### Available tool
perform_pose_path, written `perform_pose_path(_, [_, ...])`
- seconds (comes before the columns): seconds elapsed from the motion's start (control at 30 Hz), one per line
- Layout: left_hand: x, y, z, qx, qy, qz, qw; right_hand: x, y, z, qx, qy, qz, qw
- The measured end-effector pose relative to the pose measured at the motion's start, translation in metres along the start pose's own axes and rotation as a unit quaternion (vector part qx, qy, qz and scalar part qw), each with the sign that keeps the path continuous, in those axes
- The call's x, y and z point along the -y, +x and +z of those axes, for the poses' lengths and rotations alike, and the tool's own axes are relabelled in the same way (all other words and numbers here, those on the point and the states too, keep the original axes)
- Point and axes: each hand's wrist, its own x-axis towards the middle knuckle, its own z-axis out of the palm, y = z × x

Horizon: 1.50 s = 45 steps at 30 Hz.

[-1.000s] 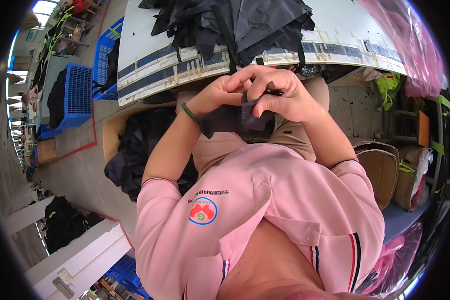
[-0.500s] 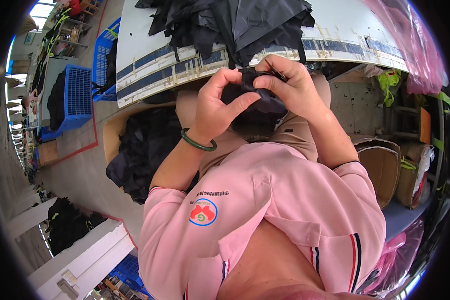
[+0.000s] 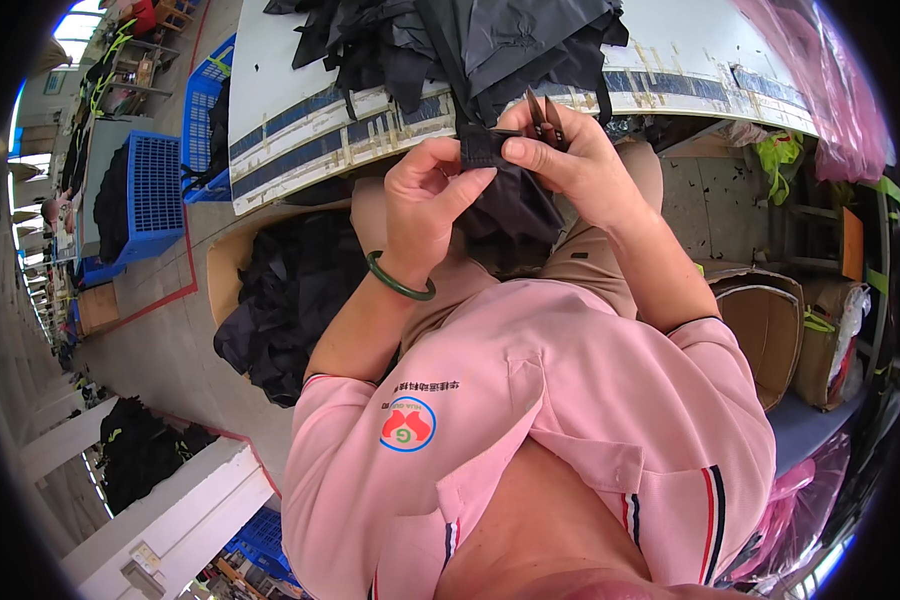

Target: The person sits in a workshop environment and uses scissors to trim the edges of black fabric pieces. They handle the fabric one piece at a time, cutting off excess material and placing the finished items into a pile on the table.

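A piece of black fabric [image 3: 515, 205] hangs over my lap in front of the table edge, its stitched band [image 3: 481, 148] stretched between my hands. My left hand [image 3: 420, 205] pinches the band's left end between thumb and fingers. On the other side, my right hand [image 3: 588, 172] presses its thumb on the same fabric. That hand also carries small dark thread snips [image 3: 544, 120], their pointed blades sticking up past the fingers. Just beyond lies a heap of black fabric pieces [image 3: 530, 50] on the white table [image 3: 280, 85].
At my left stands a box [image 3: 225, 268] heaped with black fabric [image 3: 290, 300]. Blue crates [image 3: 155, 195] stand farther left on the floor. Cardboard boxes [image 3: 770, 335] sit at my right, below pink plastic sheeting [image 3: 835, 120] at the table's end.
The snips' blades now point up clear of my right fingers. The fabric band has turned flatter and shows more, and my left hand has shifted slightly left.
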Motion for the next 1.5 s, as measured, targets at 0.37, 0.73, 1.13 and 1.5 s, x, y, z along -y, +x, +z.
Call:
perform_pose_path(0.37, [0.013, -0.001, -0.001, 0.031, -0.044, 0.024, 0.998, -0.020, -0.005, -0.001, 0.036, 0.210, 0.154, 0.965])
perform_pose_path(0.73, [0.012, -0.001, -0.011, 0.029, 0.049, 0.085, 0.995, -0.017, 0.001, -0.009, 0.019, -0.043, 0.015, 0.999])
perform_pose_path(1.13, [0.021, 0.003, -0.009, -0.059, 0.127, 0.192, 0.971, -0.023, -0.034, 0.009, 0.072, 0.056, 0.145, 0.985])
perform_pose_path(1.5, [0.023, 0.000, -0.010, -0.027, 0.196, 0.208, 0.958, -0.025, -0.026, 0.020, -0.020, -0.093, 0.022, 0.995])
